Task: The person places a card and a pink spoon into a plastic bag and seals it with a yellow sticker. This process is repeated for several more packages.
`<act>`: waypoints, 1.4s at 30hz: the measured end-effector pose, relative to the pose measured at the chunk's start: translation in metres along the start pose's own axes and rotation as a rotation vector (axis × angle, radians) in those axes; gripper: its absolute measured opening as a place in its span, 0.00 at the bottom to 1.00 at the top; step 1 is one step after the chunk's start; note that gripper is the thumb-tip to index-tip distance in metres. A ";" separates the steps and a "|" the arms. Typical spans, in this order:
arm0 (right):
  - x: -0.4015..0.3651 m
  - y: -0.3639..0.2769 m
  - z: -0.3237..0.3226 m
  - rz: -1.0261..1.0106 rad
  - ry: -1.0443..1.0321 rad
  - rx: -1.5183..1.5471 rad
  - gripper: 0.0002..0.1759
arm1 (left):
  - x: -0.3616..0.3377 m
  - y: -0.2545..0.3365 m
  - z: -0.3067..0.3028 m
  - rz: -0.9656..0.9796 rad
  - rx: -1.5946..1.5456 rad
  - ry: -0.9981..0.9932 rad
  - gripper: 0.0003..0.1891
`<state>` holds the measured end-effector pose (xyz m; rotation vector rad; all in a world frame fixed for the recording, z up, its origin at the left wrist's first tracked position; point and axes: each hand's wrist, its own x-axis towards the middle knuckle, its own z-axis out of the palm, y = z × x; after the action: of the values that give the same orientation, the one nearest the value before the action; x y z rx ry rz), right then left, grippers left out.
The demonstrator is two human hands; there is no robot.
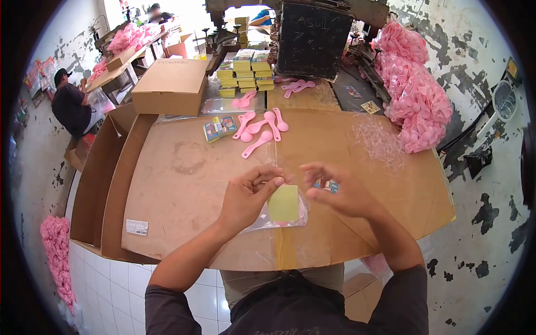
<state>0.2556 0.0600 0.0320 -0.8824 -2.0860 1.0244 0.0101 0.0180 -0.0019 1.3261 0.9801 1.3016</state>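
Observation:
My left hand is closed, thumb and fingertips pinched on what looks like the upper edge of a clear plastic bag. A plain yellow-green card shows at the bag, just below those fingertips. To the right, my right hand hovers with thumb and fingers apart, holding nothing I can see. Partly hidden behind it lie picture cards. Farther up the cardboard are several loose pink plastic spoons and a bundle of picture cards.
Thin clear plastic scraps are scattered at the right. Behind stand stacked card bundles, a closed cardboard box and a black panel. Bagged pink spoons pile up at right. An open carton borders the left; a person sits beyond.

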 end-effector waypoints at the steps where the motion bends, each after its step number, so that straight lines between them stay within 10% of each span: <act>1: 0.004 -0.005 0.014 -0.017 -0.027 0.014 0.20 | 0.000 -0.003 -0.001 -0.008 0.015 0.004 0.14; 8: 0.020 0.018 0.028 0.138 -0.102 0.474 0.13 | 0.000 0.001 -0.014 -0.018 -0.169 -0.077 0.16; 42: 0.019 0.039 0.006 0.054 -0.113 0.324 0.08 | 0.007 -0.016 -0.029 0.044 0.116 -0.185 0.11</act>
<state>0.2517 0.0907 0.0016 -0.7334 -1.9194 1.4213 -0.0168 0.0309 -0.0187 1.5357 0.9132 1.1453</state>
